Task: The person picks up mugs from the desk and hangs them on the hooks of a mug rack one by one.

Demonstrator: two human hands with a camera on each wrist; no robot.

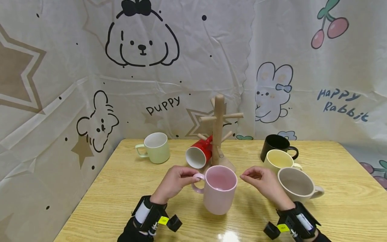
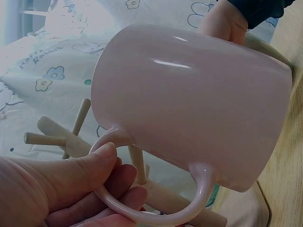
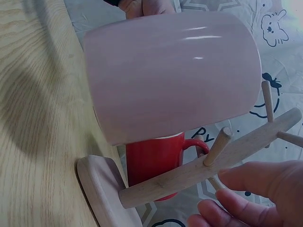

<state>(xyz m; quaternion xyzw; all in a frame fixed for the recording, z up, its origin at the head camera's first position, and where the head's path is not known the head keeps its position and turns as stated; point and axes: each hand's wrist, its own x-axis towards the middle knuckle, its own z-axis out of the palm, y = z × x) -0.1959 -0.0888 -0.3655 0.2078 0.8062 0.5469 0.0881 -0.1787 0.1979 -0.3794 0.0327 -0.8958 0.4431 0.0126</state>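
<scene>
A pink mug [image 1: 220, 198] is held by its handle, which my left hand [image 1: 176, 183] pinches between thumb and fingers. Its handle [image 2: 202, 189] points left and its mouth faces up in the head view. My right hand [image 1: 262, 181] is on the mug's other side, apart from it, fingers loosely bent with nothing in them. Just behind the mug stands a wooden mug tree [image 1: 218, 134] with several pegs. A red mug [image 1: 203, 151] hangs by its handle on a low peg at the left, its white inside facing forward.
At the back left stands a light green mug [image 1: 160, 151]. To the right, a black mug [image 1: 272, 144], a yellow mug [image 1: 276, 161] and a beige mug [image 1: 294, 185] stand close together in a row. A printed cloth [image 1: 193, 74] hangs behind the wooden table [image 1: 121, 201].
</scene>
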